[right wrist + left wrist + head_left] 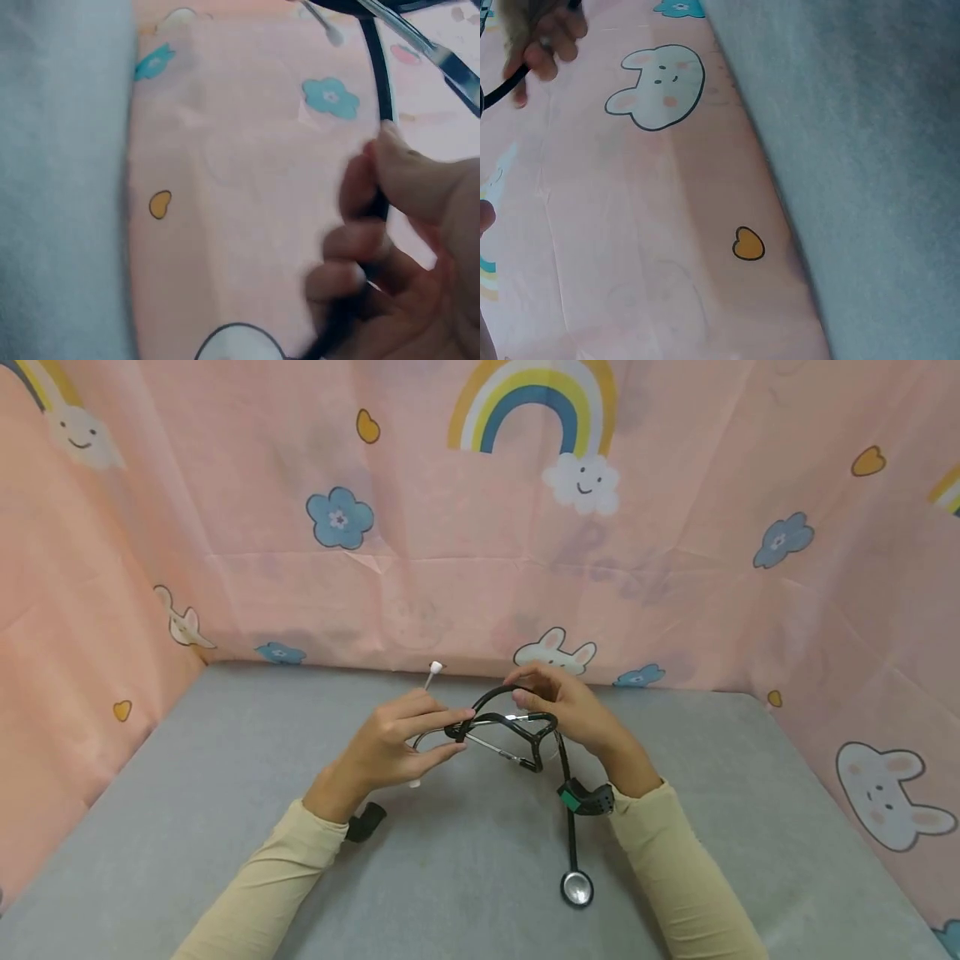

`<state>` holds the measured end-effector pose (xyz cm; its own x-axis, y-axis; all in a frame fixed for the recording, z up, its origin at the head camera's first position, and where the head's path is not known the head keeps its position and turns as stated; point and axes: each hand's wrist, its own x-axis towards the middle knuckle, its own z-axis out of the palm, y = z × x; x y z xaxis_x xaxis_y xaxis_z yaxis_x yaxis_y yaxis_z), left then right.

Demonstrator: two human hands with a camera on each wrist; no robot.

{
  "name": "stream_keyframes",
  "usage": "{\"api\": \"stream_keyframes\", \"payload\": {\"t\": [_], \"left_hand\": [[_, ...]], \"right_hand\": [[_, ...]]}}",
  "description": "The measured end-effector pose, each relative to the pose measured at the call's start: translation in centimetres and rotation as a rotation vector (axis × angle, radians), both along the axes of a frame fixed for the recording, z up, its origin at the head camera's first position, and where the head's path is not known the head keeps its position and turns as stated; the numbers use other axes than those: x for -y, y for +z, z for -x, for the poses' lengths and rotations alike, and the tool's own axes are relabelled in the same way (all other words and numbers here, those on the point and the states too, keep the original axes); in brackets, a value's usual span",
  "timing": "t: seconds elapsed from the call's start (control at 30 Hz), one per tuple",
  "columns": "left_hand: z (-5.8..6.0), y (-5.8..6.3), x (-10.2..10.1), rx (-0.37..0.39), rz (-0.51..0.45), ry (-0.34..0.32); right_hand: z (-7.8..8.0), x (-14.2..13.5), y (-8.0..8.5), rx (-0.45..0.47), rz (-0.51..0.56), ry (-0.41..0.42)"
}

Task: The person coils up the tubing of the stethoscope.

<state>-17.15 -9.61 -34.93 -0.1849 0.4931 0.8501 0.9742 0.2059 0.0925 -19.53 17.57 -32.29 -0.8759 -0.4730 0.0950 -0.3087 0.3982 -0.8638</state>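
Two hands hold the stethoscope (537, 750) above the gray table (457, 877) in my head view, the left hand (397, 737) pinching its bunched tubing (458, 730). My left wrist view catches the pink curtain (652, 195) beyond the table. In my right wrist view, the right hand (409, 232) curls its fingers around the tubing.

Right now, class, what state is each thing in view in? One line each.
Left hand: pinching the black tubing.
Right hand: curled round the tubing.
Tubing: bent in an arc between the hands.
Chest piece: shiny face showing; cannot tell whether it touches the table.
White ear tip: raised, beyond the left hand.
Curtain: hanging, creased.
Wrist cameras: one on each wrist.
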Motion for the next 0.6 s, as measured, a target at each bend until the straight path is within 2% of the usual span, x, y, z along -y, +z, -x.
{"api": "stream_keyframes", "payload": {"t": [0.1,0.23,0.37,0.4,0.47,0.53,0.6], "left_hand": [[0.0,0.0,-0.1,-0.01,0.006,-0.003],[-0.3,-0.1,-0.5,-0.024,0.014,-0.02],[-0.6,-0.1,-0.8,-0.051,0.02,-0.035],[-0.6,0.0,-0.8,-0.06,0.017,-0.033],[-0.6,0.0,-0.7,-0.071,0.002,-0.018],[-0.5,0.1,-0.6,-0.084,-0.026,0.019],[-0.4,0.2,-0.3,-0.097,-0.06,0.072]], "right_hand": [[-0.2,0.6,0.1,-0.086,0.062,-0.056],[-0.7,1.7,-0.1,-0.25,0.138,-0.154],[-1.0,3.1,-0.8,-0.342,0.128,-0.21],[-1.0,3.4,-1.0,-0.347,0.11,-0.212],[-1.0,3.9,-1.5,-0.417,0.031,-0.193],[-1.0,4.4,-2.1,-0.506,-0.026,-0.134],[-1.0,4.8,-2.6,-0.598,-0.035,-0.065]]}}
